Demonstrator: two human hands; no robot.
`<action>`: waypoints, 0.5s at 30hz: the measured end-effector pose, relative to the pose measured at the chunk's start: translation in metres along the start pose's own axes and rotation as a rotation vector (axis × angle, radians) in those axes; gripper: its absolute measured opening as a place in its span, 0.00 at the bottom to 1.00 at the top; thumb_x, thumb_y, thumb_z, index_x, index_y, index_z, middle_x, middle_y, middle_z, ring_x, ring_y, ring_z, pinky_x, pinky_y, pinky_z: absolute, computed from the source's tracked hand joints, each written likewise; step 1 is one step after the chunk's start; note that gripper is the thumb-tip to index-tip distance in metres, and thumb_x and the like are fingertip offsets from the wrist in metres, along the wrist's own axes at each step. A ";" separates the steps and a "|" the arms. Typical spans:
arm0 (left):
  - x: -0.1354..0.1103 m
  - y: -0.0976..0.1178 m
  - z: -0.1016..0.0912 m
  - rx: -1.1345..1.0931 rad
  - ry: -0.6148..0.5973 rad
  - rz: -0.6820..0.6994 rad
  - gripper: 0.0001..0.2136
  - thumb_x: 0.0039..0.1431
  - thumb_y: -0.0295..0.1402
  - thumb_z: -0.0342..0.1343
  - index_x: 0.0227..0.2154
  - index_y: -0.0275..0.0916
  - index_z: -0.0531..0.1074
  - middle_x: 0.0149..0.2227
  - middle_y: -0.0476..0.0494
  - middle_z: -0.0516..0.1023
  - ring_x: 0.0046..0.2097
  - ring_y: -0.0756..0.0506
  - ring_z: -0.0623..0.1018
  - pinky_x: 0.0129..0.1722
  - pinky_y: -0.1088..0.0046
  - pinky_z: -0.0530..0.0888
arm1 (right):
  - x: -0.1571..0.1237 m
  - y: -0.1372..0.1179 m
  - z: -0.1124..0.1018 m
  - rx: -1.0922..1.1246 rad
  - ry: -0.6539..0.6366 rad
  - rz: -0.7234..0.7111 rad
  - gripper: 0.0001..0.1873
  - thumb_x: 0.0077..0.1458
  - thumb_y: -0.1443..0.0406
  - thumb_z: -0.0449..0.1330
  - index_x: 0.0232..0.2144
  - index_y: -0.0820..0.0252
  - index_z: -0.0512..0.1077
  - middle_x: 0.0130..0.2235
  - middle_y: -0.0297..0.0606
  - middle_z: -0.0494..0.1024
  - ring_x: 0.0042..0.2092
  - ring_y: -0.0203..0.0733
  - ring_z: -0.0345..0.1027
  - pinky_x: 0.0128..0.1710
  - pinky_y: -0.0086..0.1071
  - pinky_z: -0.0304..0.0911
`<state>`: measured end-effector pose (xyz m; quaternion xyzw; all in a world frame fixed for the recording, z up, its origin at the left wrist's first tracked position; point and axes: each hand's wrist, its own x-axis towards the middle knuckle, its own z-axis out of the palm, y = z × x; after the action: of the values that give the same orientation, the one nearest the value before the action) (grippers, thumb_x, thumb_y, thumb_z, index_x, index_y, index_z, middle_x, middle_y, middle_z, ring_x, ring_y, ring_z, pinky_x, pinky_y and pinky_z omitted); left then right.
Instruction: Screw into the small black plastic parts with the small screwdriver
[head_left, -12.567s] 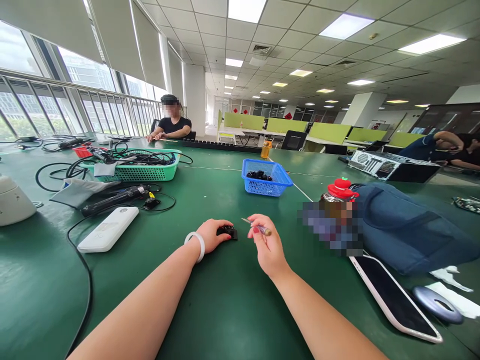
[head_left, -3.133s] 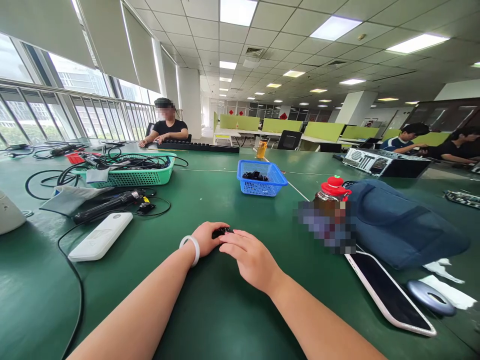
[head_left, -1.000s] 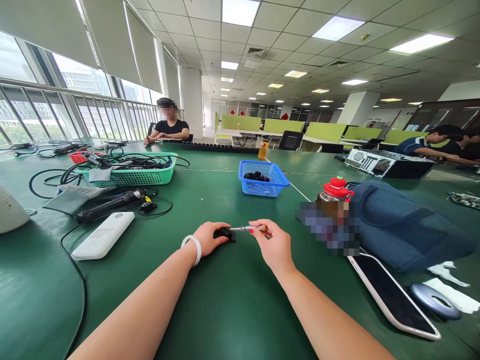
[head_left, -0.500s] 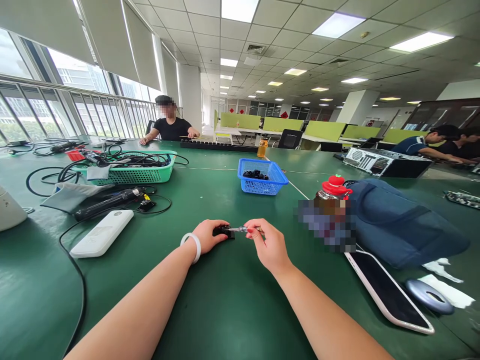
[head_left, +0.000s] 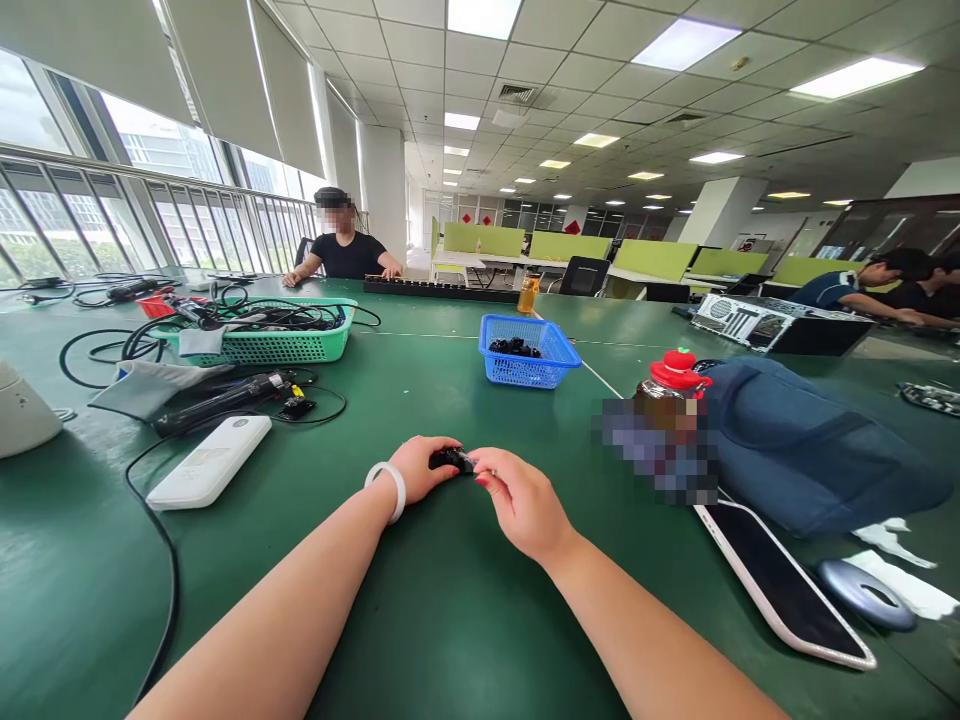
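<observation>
My left hand (head_left: 420, 465), with a white bangle on the wrist, is closed on a small black part (head_left: 448, 459) that rests on the green table (head_left: 420, 600). My right hand (head_left: 517, 500) sits just right of it, fingers curled in a pinch right at the black part. A thin tool seen earlier in this hand is almost wholly hidden under the fingers now.
A blue basket (head_left: 531, 352) of black parts stands beyond my hands. Left lie a white device (head_left: 210, 461), cables and a green basket (head_left: 262, 335). Right are a red-capped bottle (head_left: 670, 395), a blue bag (head_left: 810, 445) and a phone (head_left: 780, 585). Other people sit at the far edges.
My right hand has moved left and turned over toward the black part, so the thin tool that stuck out sideways is now covered. My left hand has stayed on the part.
</observation>
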<state>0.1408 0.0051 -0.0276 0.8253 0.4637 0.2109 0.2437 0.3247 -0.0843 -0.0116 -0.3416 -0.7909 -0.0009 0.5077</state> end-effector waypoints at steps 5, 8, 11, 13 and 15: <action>-0.001 0.002 0.000 0.008 0.001 -0.002 0.19 0.52 0.33 0.56 0.48 0.43 0.74 0.46 0.46 0.79 0.48 0.42 0.76 0.52 0.66 0.71 | -0.002 -0.012 0.010 -0.022 -0.137 -0.197 0.12 0.58 0.75 0.49 0.38 0.60 0.69 0.40 0.43 0.79 0.40 0.39 0.75 0.41 0.32 0.72; -0.001 0.003 0.000 0.029 -0.003 -0.007 0.20 0.51 0.30 0.55 0.49 0.45 0.74 0.45 0.46 0.78 0.48 0.42 0.75 0.51 0.66 0.71 | -0.005 -0.015 0.018 -0.078 -0.164 -0.287 0.11 0.60 0.74 0.49 0.36 0.60 0.71 0.38 0.40 0.79 0.34 0.37 0.74 0.36 0.30 0.72; -0.001 0.002 0.000 0.080 0.029 -0.014 0.20 0.51 0.29 0.56 0.49 0.45 0.74 0.44 0.44 0.78 0.48 0.41 0.75 0.51 0.64 0.70 | -0.008 -0.016 0.023 -0.150 -0.148 -0.365 0.10 0.62 0.72 0.51 0.35 0.61 0.72 0.38 0.39 0.80 0.32 0.36 0.74 0.33 0.30 0.71; 0.000 0.001 0.001 0.098 0.047 -0.013 0.20 0.51 0.30 0.56 0.50 0.45 0.73 0.43 0.43 0.78 0.47 0.41 0.74 0.51 0.64 0.70 | -0.009 -0.017 0.025 -0.197 -0.149 -0.398 0.10 0.62 0.71 0.52 0.35 0.61 0.73 0.38 0.39 0.80 0.31 0.36 0.73 0.31 0.30 0.70; 0.000 0.000 0.001 0.098 0.050 -0.013 0.20 0.52 0.29 0.57 0.50 0.45 0.73 0.43 0.44 0.78 0.47 0.42 0.74 0.51 0.65 0.70 | -0.009 -0.017 0.025 -0.231 -0.151 -0.409 0.10 0.62 0.71 0.52 0.35 0.60 0.74 0.38 0.38 0.80 0.30 0.35 0.73 0.29 0.29 0.68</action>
<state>0.1413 0.0050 -0.0283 0.8278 0.4846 0.2068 0.1928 0.2975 -0.0939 -0.0251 -0.2293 -0.8740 -0.1684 0.3939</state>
